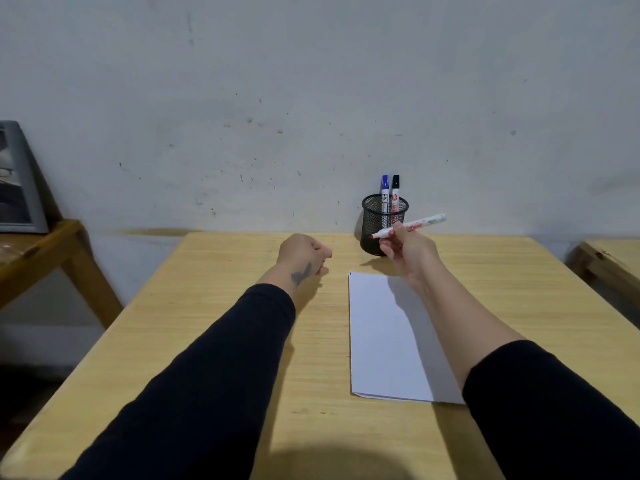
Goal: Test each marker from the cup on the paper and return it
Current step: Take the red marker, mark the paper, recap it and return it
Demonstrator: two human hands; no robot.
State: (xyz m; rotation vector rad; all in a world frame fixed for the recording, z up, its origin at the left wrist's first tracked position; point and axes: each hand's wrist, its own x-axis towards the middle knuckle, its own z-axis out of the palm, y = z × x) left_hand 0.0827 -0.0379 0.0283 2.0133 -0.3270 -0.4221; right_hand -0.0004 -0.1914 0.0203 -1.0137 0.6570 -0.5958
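A black mesh cup [375,223] stands at the far edge of the table against the wall. Two capped markers stand in it, one with a blue cap [384,188] and one with a black cap [395,188]. My right hand [408,251] holds a white marker [419,225] with red print, uncapped, its red tip pointing left in front of the cup. A white sheet of paper [377,341] lies on the table below that hand. My left hand [303,252] is closed in a fist to the left of the cup; I cannot see whether it holds the cap.
The wooden table [214,341] fills the lower view. A second wooden table [41,251] with a grey framed object [19,181] stands at the left. Another wooden edge [609,261] shows at the right. A stained wall rises behind.
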